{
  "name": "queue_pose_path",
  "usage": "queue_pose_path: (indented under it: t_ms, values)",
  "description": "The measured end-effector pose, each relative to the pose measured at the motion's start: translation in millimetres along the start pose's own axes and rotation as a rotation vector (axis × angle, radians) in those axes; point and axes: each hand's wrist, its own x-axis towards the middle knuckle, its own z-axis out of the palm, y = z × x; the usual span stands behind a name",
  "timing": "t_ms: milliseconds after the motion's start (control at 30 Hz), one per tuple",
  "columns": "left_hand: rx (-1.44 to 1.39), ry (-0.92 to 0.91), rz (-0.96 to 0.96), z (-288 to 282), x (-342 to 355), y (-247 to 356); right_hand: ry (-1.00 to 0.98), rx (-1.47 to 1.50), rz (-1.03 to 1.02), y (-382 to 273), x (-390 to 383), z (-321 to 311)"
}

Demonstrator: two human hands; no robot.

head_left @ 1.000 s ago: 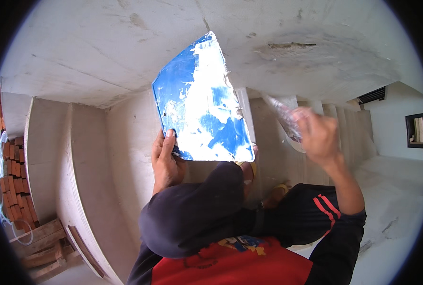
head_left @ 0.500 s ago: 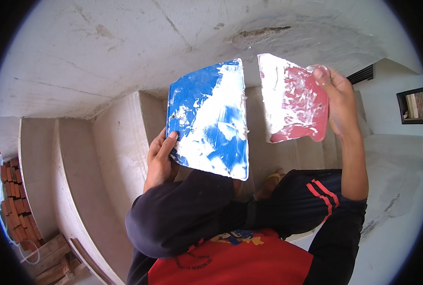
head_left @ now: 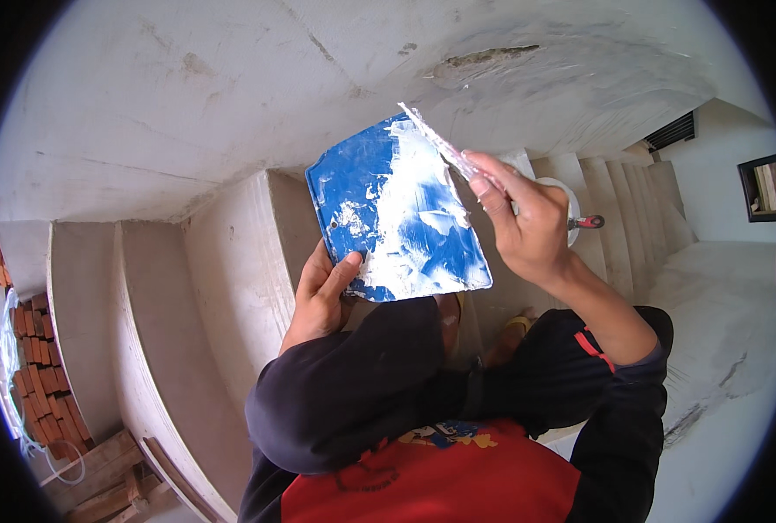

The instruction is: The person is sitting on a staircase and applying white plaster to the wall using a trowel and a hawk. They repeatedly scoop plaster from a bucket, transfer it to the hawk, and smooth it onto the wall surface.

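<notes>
My left hand (head_left: 322, 292) grips the lower left edge of a blue plastic putty board (head_left: 344, 187), thumb on its face. White putty (head_left: 405, 209) is smeared thickly over the middle and right of the board. My right hand (head_left: 527, 213) pinches a pink plastic putty spreader (head_left: 468, 164), now seen almost edge-on and coated with white. The spreader slants over the board's upper right edge; whether it touches the putty I cannot tell. Beyond the board is a plastered wall (head_left: 231, 96) with a rough gouge (head_left: 492, 56).
I sit on bare concrete stairs (head_left: 231, 261) that continue to the right. Behind my right hand stands a white bucket (head_left: 565, 187) with a red-and-black handled tool (head_left: 586, 222). Stacked bricks (head_left: 48, 383) and wooden planks (head_left: 100, 475) lie at the lower left.
My right hand has moved left and turned the spreader from face-on to edge-on, bringing it to the board. The board has tilted a little. The bucket has come into sight.
</notes>
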Motion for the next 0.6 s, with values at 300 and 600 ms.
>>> queue_pose_path:
  t_ms: [300, 600]
  values:
    - [0.0, 0.033, 0.107, 9, 0, -16, -0.117, -0.019, 0.061, 7, -28, -9]
    - [-0.027, 0.074, 0.17, 7, 0, -20, -0.099, 0.005, 0.307, 10, -50, -17]
